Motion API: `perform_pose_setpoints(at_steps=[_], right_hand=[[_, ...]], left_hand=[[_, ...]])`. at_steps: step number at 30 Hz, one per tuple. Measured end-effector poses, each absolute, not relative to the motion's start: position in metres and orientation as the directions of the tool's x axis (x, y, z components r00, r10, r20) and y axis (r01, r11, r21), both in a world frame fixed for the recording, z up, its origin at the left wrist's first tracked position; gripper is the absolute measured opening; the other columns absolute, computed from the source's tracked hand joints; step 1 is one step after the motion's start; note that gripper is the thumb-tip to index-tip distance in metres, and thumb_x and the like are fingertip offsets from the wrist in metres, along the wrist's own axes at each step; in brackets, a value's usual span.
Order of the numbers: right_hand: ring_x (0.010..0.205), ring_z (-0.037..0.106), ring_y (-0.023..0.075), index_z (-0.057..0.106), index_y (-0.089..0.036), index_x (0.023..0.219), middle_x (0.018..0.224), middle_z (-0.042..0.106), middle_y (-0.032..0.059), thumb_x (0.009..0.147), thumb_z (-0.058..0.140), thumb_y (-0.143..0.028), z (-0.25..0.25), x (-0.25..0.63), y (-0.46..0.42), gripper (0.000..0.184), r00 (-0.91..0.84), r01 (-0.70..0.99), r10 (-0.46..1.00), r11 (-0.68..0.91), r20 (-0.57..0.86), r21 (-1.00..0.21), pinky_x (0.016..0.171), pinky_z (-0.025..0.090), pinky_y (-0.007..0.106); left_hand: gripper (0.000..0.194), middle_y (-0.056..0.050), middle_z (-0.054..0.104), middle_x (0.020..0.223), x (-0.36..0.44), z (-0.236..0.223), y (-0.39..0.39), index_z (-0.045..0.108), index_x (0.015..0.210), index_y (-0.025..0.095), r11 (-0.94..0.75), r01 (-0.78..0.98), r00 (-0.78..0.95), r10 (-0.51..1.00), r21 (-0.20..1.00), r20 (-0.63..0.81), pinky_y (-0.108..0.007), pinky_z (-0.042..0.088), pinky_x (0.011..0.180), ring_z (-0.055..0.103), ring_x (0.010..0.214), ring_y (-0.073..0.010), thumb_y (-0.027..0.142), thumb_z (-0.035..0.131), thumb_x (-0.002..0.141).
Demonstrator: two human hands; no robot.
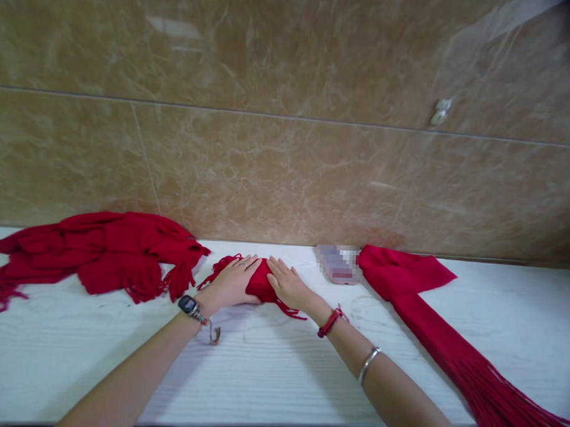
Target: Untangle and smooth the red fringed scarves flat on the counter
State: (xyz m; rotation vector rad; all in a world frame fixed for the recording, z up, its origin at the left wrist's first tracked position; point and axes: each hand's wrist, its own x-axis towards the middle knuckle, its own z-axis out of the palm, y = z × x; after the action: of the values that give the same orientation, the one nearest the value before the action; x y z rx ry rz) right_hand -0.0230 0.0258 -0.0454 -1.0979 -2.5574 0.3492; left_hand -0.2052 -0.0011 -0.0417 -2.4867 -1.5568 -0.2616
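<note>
Both hands lie on a small folded red scarf (262, 285) near the middle of the white table, its fringe poking out at the left and at the lower right. My left hand (236, 281) rests flat over its left part, fingers stretched toward the wall. Over the right edge lies my right hand (289, 285), its fingers extended and slightly spread. Neither hand is wrapped round the cloth. A part of the scarf is hidden under the palms.
A crumpled pile of red fringed scarves (110, 248) lies at the left. To the right, a long red scarf (430, 327) runs to the front edge, fringe downward. A phone (338, 265), partly blurred, lies between. A brown marble wall (286, 170) borders the white table (260, 387).
</note>
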Motion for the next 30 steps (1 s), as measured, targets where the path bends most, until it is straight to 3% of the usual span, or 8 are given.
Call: perform_pose_setpoints(at_steps=[4,8,15,17,20,22,26,30], right_hand=[[0.133,0.014,0.0256,0.023,-0.014,0.138,0.146,0.018,0.0113,0.092,0.019,-0.034,-0.048,-0.021,0.031,0.05,-0.647,0.618,0.736,0.66,0.202,-0.426,0.102,0.02,0.053],[0.133,0.016,0.0228,0.016,-0.009,0.14,0.144,0.019,0.0157,0.091,0.026,-0.041,-0.044,-0.001,0.035,0.059,-0.648,0.567,0.724,0.666,0.237,-0.485,0.105,0.022,0.045],[0.132,0.012,0.0328,0.014,-0.011,0.14,0.144,0.015,0.0204,0.065,0.063,-0.055,-0.048,0.023,0.038,0.1,-0.657,0.728,0.752,0.619,-0.044,-0.294,0.102,0.018,0.055],[0.132,0.016,0.0319,0.019,-0.014,0.139,0.144,0.019,0.0185,0.068,0.062,-0.052,-0.052,0.019,0.039,0.091,-0.7,0.69,0.713,0.668,-0.024,-0.277,0.101,0.022,0.055],[0.128,0.029,0.0274,0.039,-0.02,0.13,0.139,0.033,0.0122,0.081,0.05,-0.038,-0.056,0.012,0.04,0.053,-0.781,0.607,0.625,0.761,0.009,-0.231,0.098,0.03,0.051],[0.123,0.037,0.0242,0.048,-0.02,0.123,0.133,0.043,0.0098,0.085,0.043,-0.026,-0.057,0.009,0.039,0.039,-0.802,0.586,0.597,0.793,0.024,-0.165,0.096,0.035,0.045],[0.112,0.049,0.0231,0.06,-0.012,0.107,0.115,0.058,0.0138,0.083,0.037,-0.008,-0.057,0.006,0.032,0.034,-0.824,0.567,0.565,0.822,0.044,0.057,0.091,0.041,0.034],[0.11,0.05,0.0239,0.06,-0.004,0.106,0.113,0.058,0.0185,0.081,0.031,0.001,-0.062,0.009,0.028,0.038,-0.859,0.508,0.506,0.821,0.082,0.261,0.091,0.041,0.032]], left_hand=[[0.092,-0.02,0.033,0.138,-0.203,-0.039,-0.001,0.03,0.132,0.009,-0.411,0.91,0.413,0.881,-0.059,0.23,-0.039,0.023,0.105,0.03,0.127,-0.0282,0.055,0.064,0.06],[0.087,-0.018,0.03,0.14,-0.207,-0.033,-0.006,0.027,0.134,0.009,-0.389,0.92,0.388,0.892,-0.044,0.233,-0.036,0.024,0.104,0.031,0.127,-0.0271,0.048,0.062,0.065],[0.096,-0.009,0.015,0.147,-0.215,-0.024,-0.021,0.006,0.14,0.025,-0.475,0.879,0.468,0.843,-0.041,0.266,-0.036,0.029,0.103,0.022,0.131,-0.0263,0.04,0.067,0.067],[0.094,-0.007,0.017,0.146,-0.214,-0.023,-0.022,0.006,0.14,0.028,-0.482,0.874,0.478,0.837,-0.054,0.266,-0.037,0.029,0.103,0.024,0.13,-0.0267,0.034,0.066,0.068],[0.086,-0.006,0.021,0.145,-0.212,-0.023,-0.021,0.01,0.14,0.028,-0.481,0.875,0.479,0.838,-0.061,0.262,-0.037,0.03,0.103,0.027,0.129,-0.0262,0.024,0.061,0.071],[0.081,-0.006,0.02,0.145,-0.212,-0.023,-0.02,0.014,0.14,0.027,-0.475,0.878,0.472,0.842,-0.053,0.261,-0.036,0.031,0.103,0.028,0.128,-0.0248,0.018,0.056,0.072],[0.075,-0.005,0.022,0.145,-0.215,-0.022,-0.02,0.02,0.138,0.024,-0.457,0.889,0.446,0.856,-0.022,0.262,-0.033,0.032,0.102,0.03,0.128,-0.0215,0.01,0.05,0.071],[0.072,-0.003,0.024,0.144,-0.226,-0.02,-0.02,0.017,0.139,0.026,-0.439,0.898,0.411,0.861,0.031,0.3,-0.031,0.031,0.102,0.033,0.126,-0.0185,0.014,0.048,0.076]])
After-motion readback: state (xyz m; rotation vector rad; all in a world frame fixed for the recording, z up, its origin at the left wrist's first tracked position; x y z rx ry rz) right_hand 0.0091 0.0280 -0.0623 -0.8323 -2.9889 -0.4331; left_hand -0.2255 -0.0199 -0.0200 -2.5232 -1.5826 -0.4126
